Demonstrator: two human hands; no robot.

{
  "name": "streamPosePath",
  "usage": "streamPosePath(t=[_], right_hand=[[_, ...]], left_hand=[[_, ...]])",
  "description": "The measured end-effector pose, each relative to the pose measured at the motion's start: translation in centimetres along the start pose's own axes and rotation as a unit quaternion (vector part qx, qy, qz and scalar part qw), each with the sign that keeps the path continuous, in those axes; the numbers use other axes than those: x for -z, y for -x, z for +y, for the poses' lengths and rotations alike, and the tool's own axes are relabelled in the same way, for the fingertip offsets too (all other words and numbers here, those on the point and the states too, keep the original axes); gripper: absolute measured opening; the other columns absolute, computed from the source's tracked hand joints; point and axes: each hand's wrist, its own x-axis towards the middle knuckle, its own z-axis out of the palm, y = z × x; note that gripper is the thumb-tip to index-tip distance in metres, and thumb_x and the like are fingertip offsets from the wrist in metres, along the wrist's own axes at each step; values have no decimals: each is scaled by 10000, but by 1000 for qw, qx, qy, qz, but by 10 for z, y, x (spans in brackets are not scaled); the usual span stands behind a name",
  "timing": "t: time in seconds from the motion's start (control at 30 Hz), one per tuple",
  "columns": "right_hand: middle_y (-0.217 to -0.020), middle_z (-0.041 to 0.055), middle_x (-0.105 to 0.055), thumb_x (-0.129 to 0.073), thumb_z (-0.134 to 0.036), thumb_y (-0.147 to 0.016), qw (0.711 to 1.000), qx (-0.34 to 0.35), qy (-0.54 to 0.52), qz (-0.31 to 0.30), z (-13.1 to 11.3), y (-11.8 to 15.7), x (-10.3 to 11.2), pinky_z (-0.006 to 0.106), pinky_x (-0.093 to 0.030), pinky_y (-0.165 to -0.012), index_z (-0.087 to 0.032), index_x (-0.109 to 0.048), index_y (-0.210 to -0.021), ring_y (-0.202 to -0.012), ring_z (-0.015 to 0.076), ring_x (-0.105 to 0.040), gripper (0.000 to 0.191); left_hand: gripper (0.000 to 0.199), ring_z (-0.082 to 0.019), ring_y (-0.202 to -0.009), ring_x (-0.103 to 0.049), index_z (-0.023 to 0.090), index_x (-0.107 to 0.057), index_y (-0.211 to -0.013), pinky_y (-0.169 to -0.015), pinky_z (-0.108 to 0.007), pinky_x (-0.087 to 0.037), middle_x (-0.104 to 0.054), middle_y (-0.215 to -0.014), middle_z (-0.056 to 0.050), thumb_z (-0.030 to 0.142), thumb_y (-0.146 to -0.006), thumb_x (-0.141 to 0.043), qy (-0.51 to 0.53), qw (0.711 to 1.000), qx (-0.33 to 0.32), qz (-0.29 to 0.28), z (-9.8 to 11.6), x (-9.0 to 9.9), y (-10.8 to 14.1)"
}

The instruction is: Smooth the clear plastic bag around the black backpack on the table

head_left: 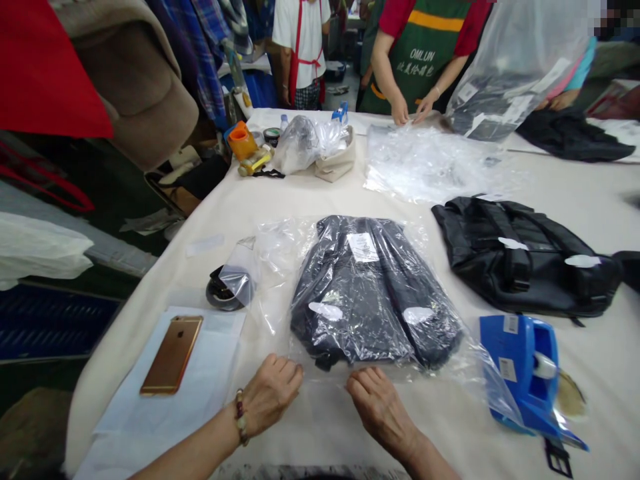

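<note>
A black backpack lies flat on the table inside a clear plastic bag, with a white label near its top and two white patches lower down. Both of my hands are at the bag's near edge. My left hand, a beaded bracelet at its wrist, has its fingers curled closed on the plastic at the lower left. Closed the same way, my right hand pinches the edge just below the backpack's bottom. The fingertips of both hands are hidden underneath.
A phone rests on white sheets at left, near a black tape roll. On the right are a blue tape dispenser and a black bag. Across the table, a co-worker's hands handle clear plastic bags.
</note>
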Motion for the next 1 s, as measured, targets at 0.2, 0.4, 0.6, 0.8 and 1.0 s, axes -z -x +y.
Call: streamPosePath(t=[0.2,0.4,0.6,0.8,1.0], right_hand=[[-692,9,-500,-328,-47,-851,1000,-22,15,10,2,-7,0,272,-299,-627,-185,-516,-774,-670,146,-394,246],[-705,13,-507,-351,-79,-864,999,-32,31,20,5,-9,1,268,-319,-640,-178,-528,-837,-678,148,-404,205],[-686,7,-497,-352,-64,-862,999,-26,34,21,6,-2,1,270,-312,-632,-177,-526,-829,-664,145,-386,210],[-720,14,-506,-357,-95,-870,1000,-10,26,5,4,-3,2,278,-306,-631,-181,-519,-804,-676,145,-383,195],[-706,12,-523,-380,-62,-838,999,-29,27,27,6,-4,-3,264,-350,-614,-191,-512,-790,-666,139,-442,191]], left_hand=[[226,-158,-630,-426,184,-472,-665,-647,-328,-290,-521,-612,10,127,-868,-389,91,988,31,124,15,-4,-13],[269,-154,-879,-490,175,-556,-776,-856,-356,-318,-615,-817,-19,100,-899,-328,71,976,29,203,5,-2,-6],[193,-150,-1028,-473,164,-567,-806,-954,-371,-305,-629,-996,-38,39,-846,-425,70,973,-30,219,-4,-2,-2],[176,-147,-1110,-442,166,-559,-799,-973,-351,-294,-628,-1090,-27,53,-844,-431,89,971,-97,201,-9,-5,-10],[113,-173,-961,-523,170,-500,-753,-845,-365,-368,-637,-954,-47,90,-789,-429,182,969,-54,159,-9,-14,-17]])
